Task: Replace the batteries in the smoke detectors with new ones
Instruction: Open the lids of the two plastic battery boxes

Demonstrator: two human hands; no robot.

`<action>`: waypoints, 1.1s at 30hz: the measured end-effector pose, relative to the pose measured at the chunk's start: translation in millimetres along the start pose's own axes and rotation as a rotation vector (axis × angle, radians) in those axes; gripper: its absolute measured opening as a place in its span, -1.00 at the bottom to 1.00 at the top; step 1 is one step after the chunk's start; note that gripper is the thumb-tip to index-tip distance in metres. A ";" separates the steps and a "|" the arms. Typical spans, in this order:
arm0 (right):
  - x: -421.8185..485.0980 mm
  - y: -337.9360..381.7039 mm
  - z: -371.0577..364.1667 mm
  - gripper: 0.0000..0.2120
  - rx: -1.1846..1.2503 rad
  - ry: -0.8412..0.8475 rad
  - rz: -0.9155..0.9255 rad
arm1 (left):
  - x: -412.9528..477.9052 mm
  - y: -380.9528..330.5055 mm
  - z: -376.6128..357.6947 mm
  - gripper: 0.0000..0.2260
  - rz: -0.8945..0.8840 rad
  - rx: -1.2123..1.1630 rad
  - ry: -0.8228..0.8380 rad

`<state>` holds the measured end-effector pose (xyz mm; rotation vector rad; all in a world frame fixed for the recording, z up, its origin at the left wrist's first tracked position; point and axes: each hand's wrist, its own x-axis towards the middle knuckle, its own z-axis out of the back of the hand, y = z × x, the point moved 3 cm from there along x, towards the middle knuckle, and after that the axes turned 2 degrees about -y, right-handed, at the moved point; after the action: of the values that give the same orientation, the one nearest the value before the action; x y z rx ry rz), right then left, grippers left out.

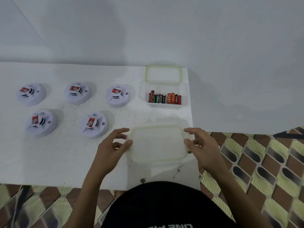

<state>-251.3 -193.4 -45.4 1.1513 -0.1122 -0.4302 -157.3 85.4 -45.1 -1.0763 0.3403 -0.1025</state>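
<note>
Loosely flanking a closed clear box (158, 145) with left hand (113, 145) and right hand (202, 145): fingers half-curled, tips against its short sides; cannot tell whether pinching the side clips or merely touching. Sits near the front right corner of the worktop (65, 162). Further back along the right edge, batteries (165, 98) lying in an open box (184, 89), its lid (162, 74) at the far right corner. Leftward, five smoke detectors (93, 125): three towards the far edge, two nearer the front.
</note>
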 end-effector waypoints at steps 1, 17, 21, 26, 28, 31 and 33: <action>-1.2 2.3 2.4 -0.72 0.001 -0.017 0.010 | -0.4 -3.0 3.6 -0.75 -0.011 0.002 -0.016; 66.3 80.1 38.8 -0.66 0.038 -0.242 0.262 | 63.4 -90.8 21.5 -0.80 -0.347 -0.158 -0.172; 133.1 87.4 42.8 -0.72 -0.058 -0.360 0.346 | 127.6 -113.5 18.0 -0.79 -0.428 -0.029 -0.256; 224.7 88.4 44.0 -0.86 -0.139 -0.378 0.252 | 217.3 -131.2 2.5 -0.83 -0.308 0.011 -0.194; 253.2 84.1 41.4 -0.84 -0.194 -0.327 0.197 | 247.6 -128.6 -5.9 -0.83 -0.249 0.066 -0.166; 281.3 72.1 34.8 -0.80 -0.280 -0.256 0.110 | 279.6 -118.6 -17.9 -0.79 -0.199 0.155 -0.130; 291.1 62.4 28.2 -0.78 -0.329 -0.211 0.076 | 292.3 -109.8 -25.6 -0.78 -0.182 0.233 -0.098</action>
<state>22.9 -309.0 -15.9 0.7742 -0.2586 -0.4823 119.3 -60.4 -24.9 -0.8762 0.1370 -0.2452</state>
